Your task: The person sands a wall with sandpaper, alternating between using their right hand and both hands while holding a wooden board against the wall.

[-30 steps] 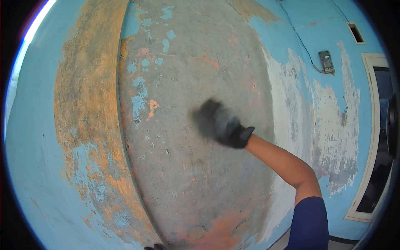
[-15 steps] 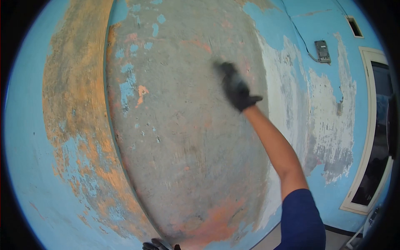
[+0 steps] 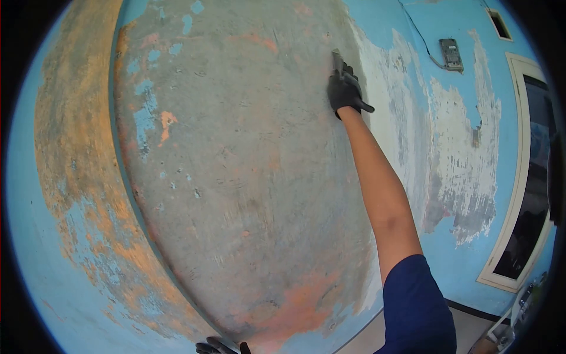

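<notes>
My right hand [image 3: 345,91], in a black glove, is closed around a flat grey scraper [image 3: 336,61] whose end points up past the fingers. The thumb sticks out to the right. It is against the upper right of the bare grey wall patch [image 3: 247,147], near where a white-filled strip begins. My left hand [image 3: 217,346], also in a black glove, is partly cut off by the bottom edge of the view. Its fingers are stretched out and the thumb is apart, resting by the lower end of the raised wall edge [image 3: 156,252].
Flaking orange-brown wall [image 3: 73,135] runs along the left, with blue paint around it. To the right are a grey meter box [image 3: 451,55] with a cable, a small vent opening [image 3: 499,25] and a white-framed window [image 3: 492,274]. Blurred items [image 3: 519,318] stand low at the right.
My right hand has moved up and to the right across the wall with the scraper. The view has shifted a little to the right. My left hand stays low by the edge.
</notes>
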Action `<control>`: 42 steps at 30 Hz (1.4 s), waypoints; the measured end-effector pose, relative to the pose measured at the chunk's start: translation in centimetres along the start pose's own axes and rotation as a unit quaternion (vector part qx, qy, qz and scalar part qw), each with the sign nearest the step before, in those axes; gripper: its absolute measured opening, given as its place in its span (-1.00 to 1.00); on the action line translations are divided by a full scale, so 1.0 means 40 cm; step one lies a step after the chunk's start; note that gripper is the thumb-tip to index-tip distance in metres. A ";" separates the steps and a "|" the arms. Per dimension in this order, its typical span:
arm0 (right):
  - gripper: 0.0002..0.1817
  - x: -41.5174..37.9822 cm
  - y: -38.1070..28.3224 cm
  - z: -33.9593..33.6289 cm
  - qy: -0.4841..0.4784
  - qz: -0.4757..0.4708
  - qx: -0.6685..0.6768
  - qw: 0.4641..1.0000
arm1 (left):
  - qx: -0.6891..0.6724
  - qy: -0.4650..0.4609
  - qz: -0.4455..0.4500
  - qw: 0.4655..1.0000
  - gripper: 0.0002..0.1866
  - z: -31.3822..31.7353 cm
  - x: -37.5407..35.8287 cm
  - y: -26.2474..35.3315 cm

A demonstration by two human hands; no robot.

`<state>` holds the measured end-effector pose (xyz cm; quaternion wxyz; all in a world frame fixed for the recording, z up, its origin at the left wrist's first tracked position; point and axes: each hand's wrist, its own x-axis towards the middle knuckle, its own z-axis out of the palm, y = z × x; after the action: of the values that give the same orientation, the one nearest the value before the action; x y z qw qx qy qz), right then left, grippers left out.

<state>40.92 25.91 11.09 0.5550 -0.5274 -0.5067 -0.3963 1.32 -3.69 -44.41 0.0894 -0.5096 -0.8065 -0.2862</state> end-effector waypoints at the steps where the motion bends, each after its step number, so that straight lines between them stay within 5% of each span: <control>1: -0.40 -0.021 0.001 0.051 0.060 -0.079 -0.179 0.979 | -0.005 -0.004 -0.016 1.000 0.15 0.005 0.004 0.002; 2: -0.41 -0.055 -0.024 0.086 0.114 -0.155 -0.351 0.916 | -0.009 -0.009 -0.031 0.999 0.17 0.007 0.001 0.000; 3: -0.43 -0.168 -0.098 -0.015 0.098 -0.265 -0.076 0.956 | -0.008 -0.013 -0.029 0.999 0.17 0.013 -0.001 0.001; 4: -0.47 -0.270 -0.140 -0.071 0.090 -0.409 0.088 0.904 | -0.003 0.002 -0.037 0.999 0.17 0.022 0.000 0.004; 5: -0.47 -0.302 -0.130 -0.064 0.089 -0.411 0.087 0.903 | 0.002 0.018 -0.045 0.999 0.18 0.030 0.002 0.012; 7: -0.39 -0.352 -0.088 -0.026 -0.153 -0.449 0.206 0.856 | -0.021 0.018 -0.059 0.998 0.18 0.041 0.001 0.028; 8: -0.35 -0.368 -0.061 -0.008 -0.270 -0.451 0.263 0.809 | -0.039 0.022 -0.071 0.996 0.18 0.037 0.001 0.031; 9: -0.36 -0.314 -0.025 0.004 -0.138 -0.411 0.370 0.822 | -0.037 0.012 -0.091 0.995 0.19 0.026 0.002 0.046; 11: -0.34 -0.168 0.076 0.059 0.069 -0.350 -0.038 0.934 | -0.059 0.005 -0.115 0.992 0.20 0.018 0.002 0.075; 12: -0.33 -0.095 0.127 0.086 0.133 -0.288 -0.227 0.921 | -0.082 -0.001 -0.134 0.988 0.20 0.013 -0.006 0.088; 14: -0.45 -0.090 0.146 0.122 0.118 -0.134 -0.023 0.984 | -0.098 0.005 -0.142 0.985 0.22 0.020 -0.014 0.118; 15: -0.49 -0.189 0.073 0.028 0.195 -0.270 0.080 0.940 | -0.133 0.018 -0.143 0.981 0.22 0.031 -0.014 0.129; 16: -0.50 -0.300 0.047 0.052 0.073 -0.312 0.304 0.897 | -0.172 0.033 -0.145 0.974 0.23 0.043 -0.020 0.148; 19: -0.52 -0.327 0.101 0.017 0.068 -0.356 0.228 0.904 | -0.164 -0.033 -0.234 0.958 0.21 -0.025 -0.022 0.291; 22: -0.56 -0.327 0.172 -0.007 0.056 -0.408 0.105 0.905 | -0.182 -0.008 -0.166 0.969 0.17 0.036 -0.030 0.297; 24: -0.54 -0.214 0.288 0.025 -0.080 -0.019 -0.002 0.997 | -0.200 -0.011 -0.157 0.967 0.15 0.042 -0.038 0.341; 25: -0.54 -0.253 0.306 0.043 -0.088 -0.017 -0.005 0.996 | -0.227 -0.011 -0.147 0.963 0.14 0.048 -0.047 0.367; 27: -0.51 -0.395 0.270 0.058 0.110 -0.230 0.162 0.953 | -0.223 -0.016 -0.131 0.966 0.15 0.094 -0.046 0.395; 28: -0.52 -0.503 0.212 0.004 -0.003 -0.280 0.045 0.959 | -0.224 -0.015 -0.116 0.968 0.16 0.121 -0.038 0.415; 29: -0.52 -0.572 0.217 0.019 -0.005 -0.280 0.044 0.959 | -0.194 0.034 -0.067 0.978 0.03 0.147 -0.041 0.443; 31: -0.66 -0.724 0.254 0.113 -0.030 -0.373 0.226 0.899 | -0.225 -0.003 -0.108 0.968 0.07 0.082 -0.028 0.580; 34: -0.47 -0.600 0.408 0.119 -0.135 -0.237 0.136 0.952 | -0.197 -0.030 -0.136 0.971 0.09 0.112 -0.007 0.603; 35: -0.40 -0.542 0.456 0.126 -0.110 -0.179 0.233 0.950 | -0.177 -0.016 -0.113 0.978 0.09 0.131 -0.001 0.598; 38: -0.34 -0.599 0.485 0.150 -0.017 -0.163 0.035 0.986 | -0.141 -0.004 -0.110 0.984 0.07 0.174 0.005 0.606; 42: -0.42 -0.806 0.488 0.094 -0.149 -0.235 0.278 0.919 | -0.147 0.033 -0.127 0.980 0.10 0.228 0.033 0.598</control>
<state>53.85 29.08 -24.38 0.4883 -0.2707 -0.7825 -0.2757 22.93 9.96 -42.45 0.0027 -0.4010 -0.8104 -0.4271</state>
